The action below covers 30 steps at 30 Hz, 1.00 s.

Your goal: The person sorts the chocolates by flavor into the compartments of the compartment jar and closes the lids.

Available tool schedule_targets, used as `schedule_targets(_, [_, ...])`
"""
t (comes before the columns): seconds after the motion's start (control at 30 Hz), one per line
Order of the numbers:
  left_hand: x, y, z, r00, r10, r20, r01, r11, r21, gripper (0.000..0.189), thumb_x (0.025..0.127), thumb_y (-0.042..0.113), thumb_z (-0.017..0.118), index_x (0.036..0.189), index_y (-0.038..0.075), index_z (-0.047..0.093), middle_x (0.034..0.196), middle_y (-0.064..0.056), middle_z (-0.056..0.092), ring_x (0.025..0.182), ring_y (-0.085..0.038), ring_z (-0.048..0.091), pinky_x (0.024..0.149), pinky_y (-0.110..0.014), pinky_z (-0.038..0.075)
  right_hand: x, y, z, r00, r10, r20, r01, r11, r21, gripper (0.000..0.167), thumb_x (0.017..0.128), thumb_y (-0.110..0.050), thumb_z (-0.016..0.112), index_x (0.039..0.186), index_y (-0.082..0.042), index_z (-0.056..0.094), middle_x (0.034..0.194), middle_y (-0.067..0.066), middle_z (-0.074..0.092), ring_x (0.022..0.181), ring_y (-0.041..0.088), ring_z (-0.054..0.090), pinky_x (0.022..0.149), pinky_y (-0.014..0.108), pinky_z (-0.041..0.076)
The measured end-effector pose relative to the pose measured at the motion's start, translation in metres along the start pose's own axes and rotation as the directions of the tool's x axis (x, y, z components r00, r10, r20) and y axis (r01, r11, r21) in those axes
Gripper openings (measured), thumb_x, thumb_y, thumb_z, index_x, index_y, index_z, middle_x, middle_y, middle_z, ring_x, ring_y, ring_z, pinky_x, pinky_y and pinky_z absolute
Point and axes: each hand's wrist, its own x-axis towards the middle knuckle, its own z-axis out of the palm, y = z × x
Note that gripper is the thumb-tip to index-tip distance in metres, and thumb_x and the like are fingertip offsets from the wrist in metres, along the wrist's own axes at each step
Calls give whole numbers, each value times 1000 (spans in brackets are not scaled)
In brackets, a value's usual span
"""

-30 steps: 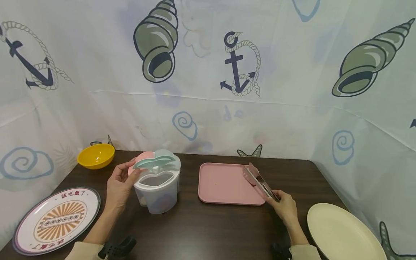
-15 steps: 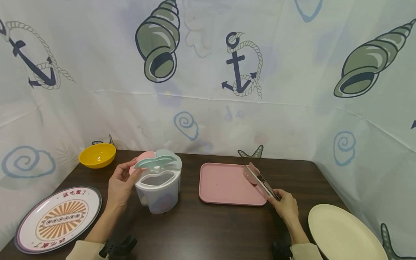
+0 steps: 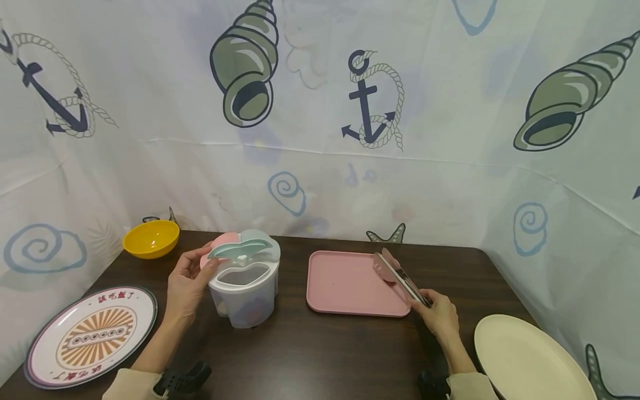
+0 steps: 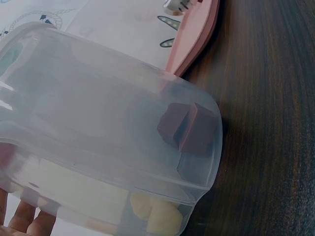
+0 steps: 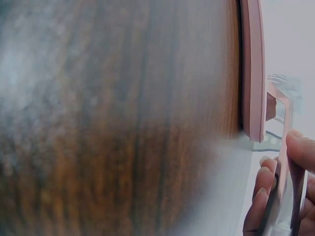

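A clear divided container (image 3: 250, 311) with a pink, green and white lid stands left of the middle. My left hand (image 3: 185, 286) grips it at the pink side of the lid, thumb near the top edge. Through its wall the left wrist view shows dark brown angular pieces (image 4: 197, 129) and pale yellow lumps (image 4: 157, 214) in separate compartments. My right hand (image 3: 440, 318) holds metal tongs (image 3: 411, 286), their tips over the right part of a pink tray (image 3: 335, 283). Beside the tongs a reddish-brown piece (image 5: 270, 106) shows; I cannot tell whether they pinch it.
A yellow bowl (image 3: 151, 240) stands at the back left corner. A white printed plate (image 3: 120, 355) lies front left, a cream oval plate (image 3: 530, 355) front right. Behind the dark wooden table (image 3: 310, 361) hangs a patterned cloth (image 3: 320, 183).
The whole head view has shifted slightly to the right. Both hands, the container and the tongs otherwise keep their places.
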Motion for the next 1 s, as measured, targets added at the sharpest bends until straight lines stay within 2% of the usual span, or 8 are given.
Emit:
schedule_targets(0.23, [0,0,1,1000,-6,-3,6,1000,-2,36,88,17,66,121,8,52,119,17,56,110,3,51,89,-6,41,0,-1,-1,1000,-8,-2,8,1000,11,38,83,-24,70,111,1,63,98,21,65,71,24,51,54,31,37])
schedule_targets(0.43, [0,-1,0,1000,8,-4,-8,1000,2,37,88,19,67,120,9,53,125,12,56,111,2,50,91,-7,41,1,0,-2,1000,-3,-1,3,1000,5,37,84,-24,70,111,0,63,98,21,65,71,24,52,54,31,37])
schedule_targets(0.63, [-1,-2,0,999,44,-17,-43,999,8,34,87,21,67,118,12,56,124,12,58,110,4,51,90,-6,41,1,2,0,1000,-10,2,10,1000,-12,37,84,-23,69,111,0,63,104,22,65,80,31,59,64,43,46])
schedule_targets(0.77, [-1,0,0,1000,26,-7,-26,1000,17,35,88,23,67,119,12,55,123,14,57,110,4,50,92,-7,40,-1,5,2,999,-34,3,34,999,-21,37,83,-23,69,111,2,63,107,24,65,91,41,61,74,53,47])
schedule_targets(1.0, [0,0,0,1000,11,-5,-11,1000,20,35,88,22,67,120,11,55,125,13,57,112,4,50,93,-9,40,-3,10,2,999,-48,-4,48,999,1,38,82,-22,71,110,3,64,106,23,65,94,40,61,79,54,46])
